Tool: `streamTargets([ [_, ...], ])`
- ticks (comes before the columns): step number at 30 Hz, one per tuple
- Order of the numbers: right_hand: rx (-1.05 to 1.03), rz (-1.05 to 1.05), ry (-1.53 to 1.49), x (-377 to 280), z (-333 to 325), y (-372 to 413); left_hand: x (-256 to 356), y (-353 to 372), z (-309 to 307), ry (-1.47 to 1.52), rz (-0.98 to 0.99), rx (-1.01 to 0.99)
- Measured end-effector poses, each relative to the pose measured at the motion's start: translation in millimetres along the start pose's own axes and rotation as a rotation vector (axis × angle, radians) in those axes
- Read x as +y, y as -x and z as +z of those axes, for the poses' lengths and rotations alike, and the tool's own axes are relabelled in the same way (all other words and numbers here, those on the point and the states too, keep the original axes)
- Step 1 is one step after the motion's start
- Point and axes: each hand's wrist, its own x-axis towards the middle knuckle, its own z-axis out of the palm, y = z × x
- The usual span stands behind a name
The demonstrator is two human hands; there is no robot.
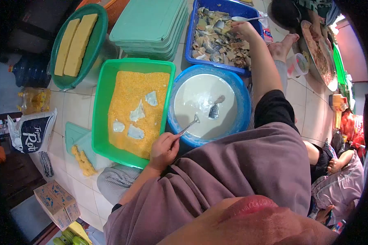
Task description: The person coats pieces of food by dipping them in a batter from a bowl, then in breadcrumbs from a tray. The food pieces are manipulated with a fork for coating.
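- Left hand (163, 151): fingers wrapped closed round the handle end of a metal spoon (188, 127), at the near rim of the blue basin (245, 94).
- Spoon's long axis runs from the fist up and to the right in the view. Its bowl just dips into the batter's near edge.
- Basin holds pale white batter. One dark fish piece (214, 111) lies in it, just beyond the spoon tip and further along the same line. The left hand is much the nearer.
- Right hand (243, 28): arm stretched out, hand resting on the raw fish pieces (216, 41) in the blue crate (189, 45). Fingers are curled downward; cannot tell whether they grip a piece. A second spoon (247, 18) lies beside them.
- Green tub (97, 110), touching the basin's left side, holds orange breadcrumbs with four battered pieces (135, 132) lying on top.
- Round green basin (98, 36) holds two yellow blocks.
- Stack of teal trays (151, 24) beside the crate.
- Breadcrumb bag (32, 132) and oil bottle (32, 100) far left, on the tiled floor.
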Motion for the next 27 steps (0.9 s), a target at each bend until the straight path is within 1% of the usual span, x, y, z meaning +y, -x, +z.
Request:
streamTargets([
  [1,0.003,0.002,-0.090,8,5,-19,0,-1,0,-0.006,0.006,0.001],
  [2,0.073,0.005,-0.078,13,15,-30,1,-2,0,-0.009,0.006,0.003],
  [4,0.034,-0.327,0.603,45,26,-89,2,-3,0,-0.017,0.004,0.006],
  [7,0.196,-0.203,0.743,66,57,-144,2,-4,-1,-0.038,0.013,0.004],
  [9,0.492,0.129,0.506,21,82,-97,-2,-4,0,-0.030,0.021,-0.005],
  [10,0.509,0.211,0.557,17,91,-102,-3,-4,0,-0.024,0.026,-0.010],
  [13,0.393,0.054,0.772,4,88,-77,-1,-3,-1,0.006,-0.002,-0.014],
  [14,0.412,0.019,0.578,18,84,-98,-1,-3,-1,0.012,-0.003,-0.006],
  [15,0.428,-0.015,0.384,49,78,-141,-1,-3,0,0.018,-0.004,0.001],
  [18,0.305,-0.173,0.293,-16,56,-27,-4,1,1,-0.013,0.024,0.016],
  [19,0.248,-0.283,0.079,-21,51,-14,-6,1,2,-0.031,0.037,0.021],
  [21,0.141,-0.273,0.128,-71,40,63,-5,1,3,-0.030,0.047,0.044],
  [22,-0.020,-0.412,-0.148,-78,42,93,-8,-1,4,-0.048,0.071,0.058],
  [23,-0.170,-0.361,-0.323,-96,51,137,-9,2,5,-0.060,0.091,0.064],
  [25,-0.447,-0.454,0.051,-98,48,171,-6,2,2,-0.057,0.056,0.024],
  [27,-0.577,-0.454,0.287,-108,69,229,-5,0,2,-0.039,0.041,0.007],
])
